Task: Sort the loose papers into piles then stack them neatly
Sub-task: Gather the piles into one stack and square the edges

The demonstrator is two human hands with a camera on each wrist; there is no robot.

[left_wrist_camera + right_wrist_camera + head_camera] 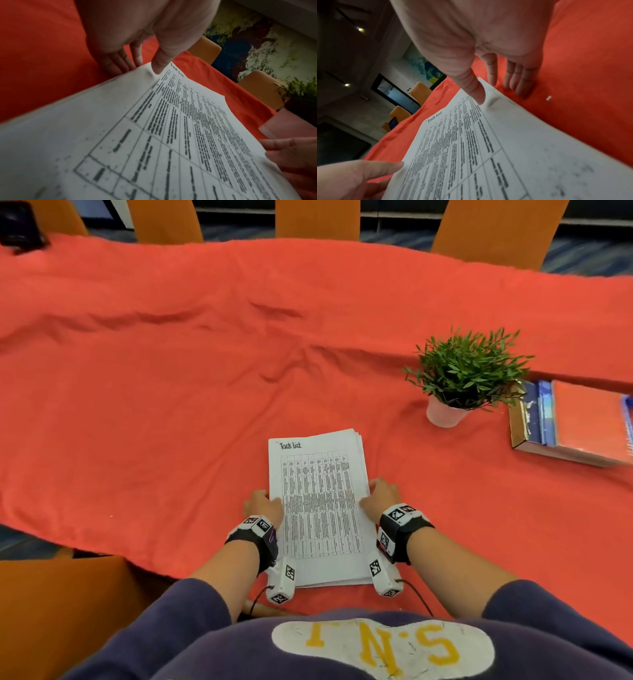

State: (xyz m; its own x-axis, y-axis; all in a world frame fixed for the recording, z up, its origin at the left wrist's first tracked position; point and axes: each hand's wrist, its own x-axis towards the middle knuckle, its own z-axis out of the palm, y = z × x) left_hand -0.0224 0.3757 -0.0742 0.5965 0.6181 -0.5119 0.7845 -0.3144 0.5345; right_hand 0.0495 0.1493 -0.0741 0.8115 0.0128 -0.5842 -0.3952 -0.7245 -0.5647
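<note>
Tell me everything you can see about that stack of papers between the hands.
The stack of papers is white printed sheets lying flat on the red tablecloth near the table's front edge, with its long side running away from the person. The uppermost page is headed "Task List" above a dense grid of small print. At the far right corner the edges are slightly fanned, so it is not fully squared. The left hand and right hand flank its long sides, thumbs resting on top, fingers straight beside the edges.

Cloth: we see a wrinkled red tablecloth (171, 371).
Plant: we find a leafy potted plant (469, 371) at the right.
Books: we see a stack of books (529, 422) near it, with an orange notebook (589, 419) topmost.
Chairs: we see orange chairs (317, 219) beyond the far edge.
</note>
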